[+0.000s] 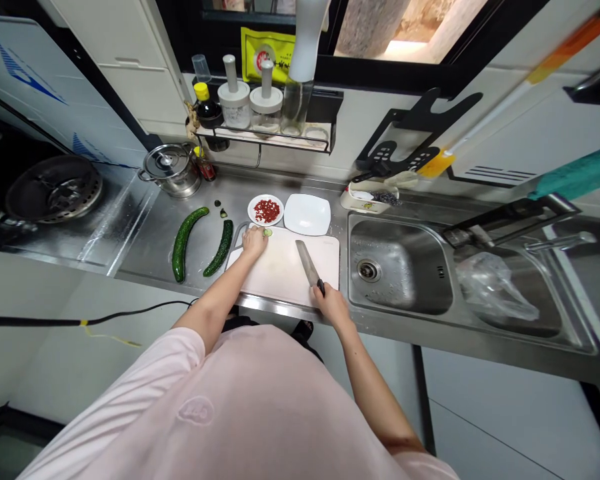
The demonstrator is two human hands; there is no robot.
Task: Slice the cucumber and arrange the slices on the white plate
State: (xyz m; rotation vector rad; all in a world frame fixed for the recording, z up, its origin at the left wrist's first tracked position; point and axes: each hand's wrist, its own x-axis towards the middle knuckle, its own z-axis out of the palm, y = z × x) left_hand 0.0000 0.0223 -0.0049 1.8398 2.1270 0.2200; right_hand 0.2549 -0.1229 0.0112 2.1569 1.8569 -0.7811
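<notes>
My right hand (332, 303) is closed round the black handle of a knife (307, 263), whose blade lies over the right half of a white cutting board (280, 273). At the board's upper left corner, my left hand (255, 241) has its fingers closed beside a small green piece (267, 233); whether it grips that piece is hard to make out. Two dark green cucumbers, a longer one (184, 243) and a shorter one (221, 249), lie left of the board. Small cut ends (223, 213) rest above the shorter one.
Behind the board stand a plate of chopped red pieces (267, 211) and a white dish (307, 215). A lidded steel pot (171, 169) is at the back left, near a wok (54, 189). The sink (400, 267) is on the right, with a plastic bag (495, 285) beyond.
</notes>
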